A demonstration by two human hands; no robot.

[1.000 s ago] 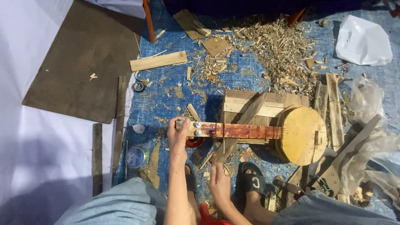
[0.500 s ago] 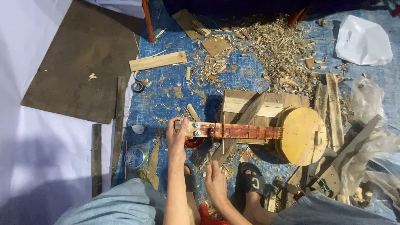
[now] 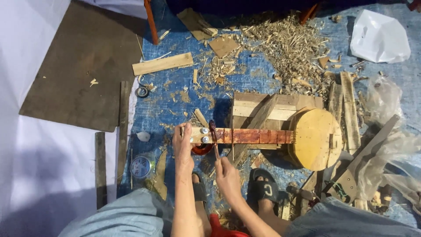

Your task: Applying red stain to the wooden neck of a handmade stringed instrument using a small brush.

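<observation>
A handmade wooden string instrument lies across a small wooden crate [image 3: 254,105]. Its round yellow body [image 3: 313,138] is at the right, and its reddish neck [image 3: 252,136] runs left to a pale headstock with two metal pegs [image 3: 203,135]. My left hand [image 3: 182,145] grips the headstock end. My right hand [image 3: 226,172] holds a small brush [image 3: 214,138] whose dark red tip touches the neck by the pegs. A red container [image 3: 201,149] sits just under the headstock.
Blue tarp [image 3: 175,105] covers the floor, strewn with wood shavings [image 3: 285,44] and offcuts. A brown board [image 3: 79,66] lies at left. There is a plank [image 3: 162,64], a round tin [image 3: 141,166], a white bag [image 3: 379,37], and my sandalled foot [image 3: 263,186].
My right hand has risen from near my lap to the neck, bringing the brush tip beside the pegs. My left hand stays on the headstock.
</observation>
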